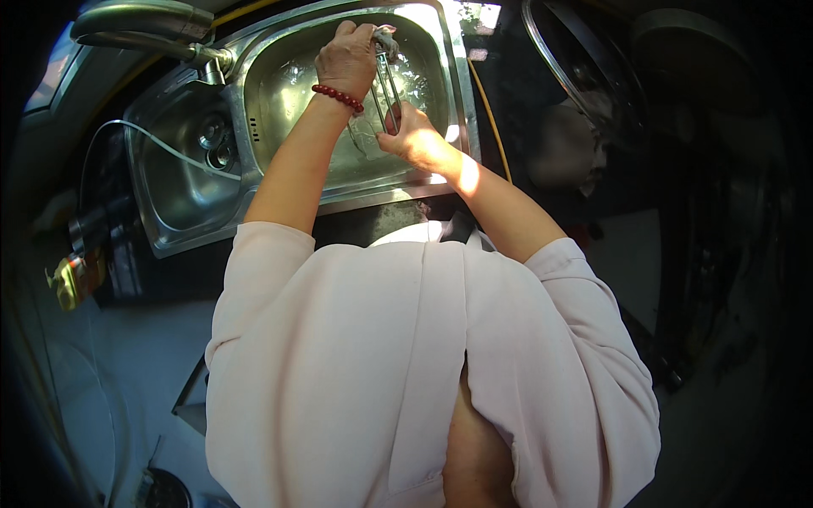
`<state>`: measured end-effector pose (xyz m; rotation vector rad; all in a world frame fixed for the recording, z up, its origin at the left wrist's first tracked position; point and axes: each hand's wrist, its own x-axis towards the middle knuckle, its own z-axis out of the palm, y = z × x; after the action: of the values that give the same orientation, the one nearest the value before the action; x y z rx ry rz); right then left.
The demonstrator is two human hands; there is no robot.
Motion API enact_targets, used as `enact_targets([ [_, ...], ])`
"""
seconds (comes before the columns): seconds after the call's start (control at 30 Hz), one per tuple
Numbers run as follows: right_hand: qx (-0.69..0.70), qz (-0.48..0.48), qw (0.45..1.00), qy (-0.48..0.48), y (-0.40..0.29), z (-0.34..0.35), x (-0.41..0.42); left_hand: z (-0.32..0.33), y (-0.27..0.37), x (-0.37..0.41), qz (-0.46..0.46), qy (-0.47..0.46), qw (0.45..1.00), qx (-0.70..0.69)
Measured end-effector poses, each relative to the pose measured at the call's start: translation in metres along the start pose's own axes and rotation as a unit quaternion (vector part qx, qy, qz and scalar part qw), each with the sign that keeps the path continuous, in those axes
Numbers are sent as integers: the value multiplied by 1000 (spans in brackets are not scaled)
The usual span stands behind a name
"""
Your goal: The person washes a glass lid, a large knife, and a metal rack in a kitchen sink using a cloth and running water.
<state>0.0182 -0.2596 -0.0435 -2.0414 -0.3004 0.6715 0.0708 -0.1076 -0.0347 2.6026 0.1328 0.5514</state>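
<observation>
Over the large basin of a stainless steel sink (273,146), both hands are on a metal wire utensil (382,82) with long parallel rods; its exact kind cannot be told. My left hand (347,58), with a red bead bracelet (338,96) at the wrist, is closed around its far end and a wet greyish cloth (386,42). My right hand (409,134) grips the near end of the rods, where a small dark red part shows between the fingers. Water lies in the basin below, and a thin clear thing, hard to make out, is under the rods.
A metal faucet (206,60) stands at the upper left, beside the small basin (184,159), into which a pale hose (178,152) runs. A yellow hose (490,120) lies right of the sink. Farther right is a large round glass-like lid (559,63) with a metal rim.
</observation>
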Motion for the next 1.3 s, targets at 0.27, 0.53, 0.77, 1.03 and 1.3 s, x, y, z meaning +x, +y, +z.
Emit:
enact_targets([
  [0.27, 16, 36, 999, -6, -6, -3, -1, 18, -23, -61, -173, 25, 920, -352],
  [0.53, -66, 43, 997, 25, -6, 1, -1, 14, -10, -66, -386, -127, 522, -750],
  [0.77, -97, 113, 988, -28, -21, -6, -4, 21, -11, -78, -213, -236, 883, -344],
  [1.03, -74, 65, 995, 16, -11, -2, -4, 38, -6, -62, -124, -105, 902, -399],
  [1.3, -99, 88, 991, -25, -21, -8, -6, 16, -27, -76, -269, -276, 752, -535],
])
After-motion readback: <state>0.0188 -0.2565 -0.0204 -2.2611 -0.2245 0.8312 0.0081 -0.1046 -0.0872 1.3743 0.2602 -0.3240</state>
